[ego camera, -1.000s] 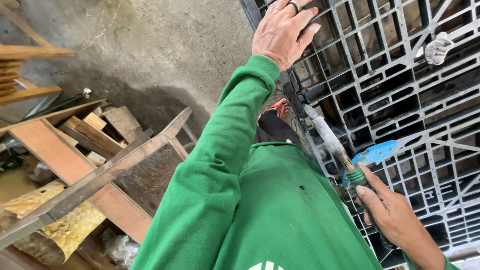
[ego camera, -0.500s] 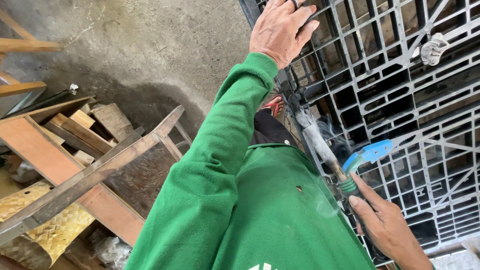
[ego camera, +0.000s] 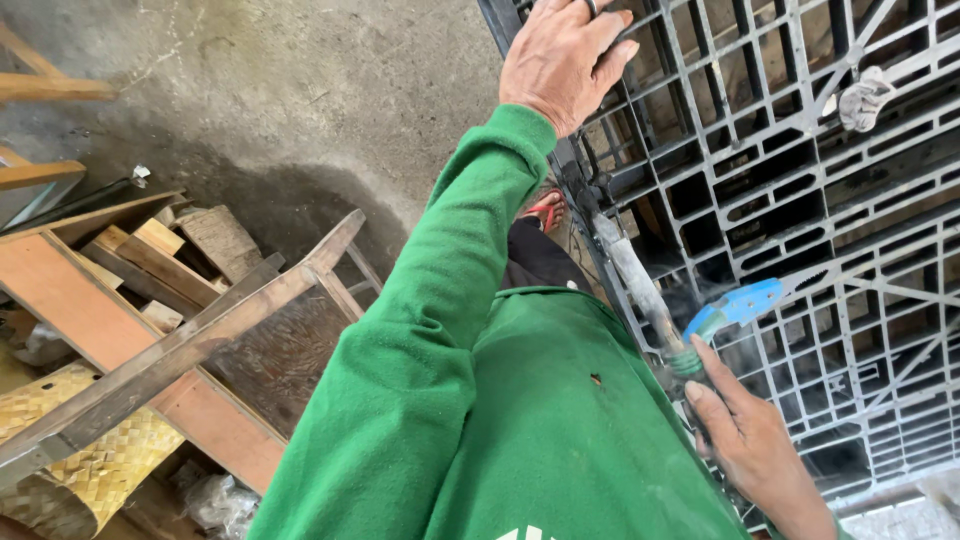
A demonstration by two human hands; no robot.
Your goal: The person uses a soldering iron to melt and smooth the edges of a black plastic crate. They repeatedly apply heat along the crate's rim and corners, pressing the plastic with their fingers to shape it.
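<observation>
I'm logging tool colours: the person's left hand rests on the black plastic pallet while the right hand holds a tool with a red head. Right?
Not quite: the head view shows the tool's head is blue, not red. The left hand does rest on the black plastic pallet, and the right hand holds the tool.

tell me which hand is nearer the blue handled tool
Right. The right hand grips the blue handled tool at its lower end, while the left hand rests well above it on the black grid panel.

The metal grille point(ego camera: 800, 230) stands at the right, the left hand point(ego camera: 562, 60) laid on its upper left edge. Lower down, the right hand point(ego camera: 750, 440) holds a torch point(ego camera: 735, 305) against it. Timber pieces point(ego camera: 150, 290) lie at the left, on the concrete floor point(ego camera: 300, 90).
</observation>
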